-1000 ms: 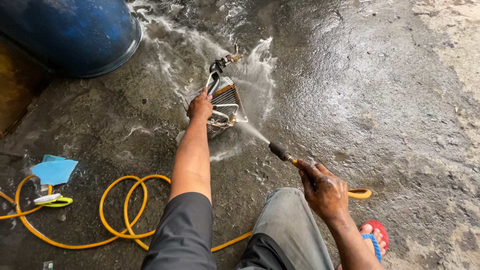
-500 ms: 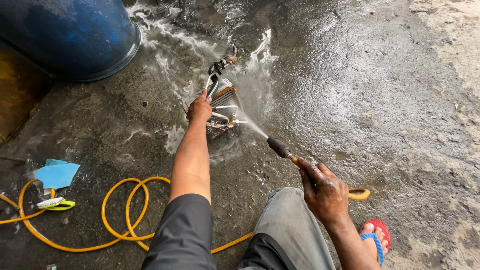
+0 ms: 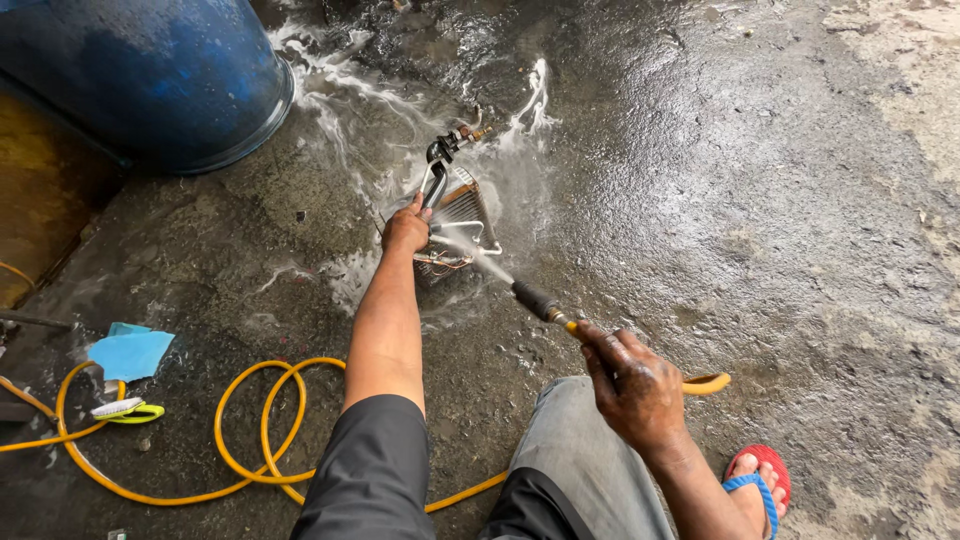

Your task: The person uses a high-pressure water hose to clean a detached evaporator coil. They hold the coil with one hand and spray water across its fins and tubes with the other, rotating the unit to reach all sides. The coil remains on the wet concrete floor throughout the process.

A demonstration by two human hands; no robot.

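My left hand (image 3: 405, 230) is clamped on the finned metal coil (image 3: 455, 225) at the centre of the frame, propping it up on the wet concrete floor (image 3: 760, 200), its bent pipes (image 3: 445, 155) poking toward the top. My right hand (image 3: 635, 390), lower right of centre, is wrapped tight round the spray nozzle (image 3: 538, 301), and the jet hits the fins just beside my left fingers. That is the risk as I see it: the water strikes so close that a small slip of the nozzle would put it on my knuckles, and the spray could bend the thin fins or shove the coil out of my wet hold. The yellow hose (image 3: 250, 440) loops at the lower left, near enough my legs to snag. The blue barrel (image 3: 150, 80) fills the upper left; I cannot see what is in it. A brush (image 3: 125, 410) and blue cloth (image 3: 130, 352) lie at far left.
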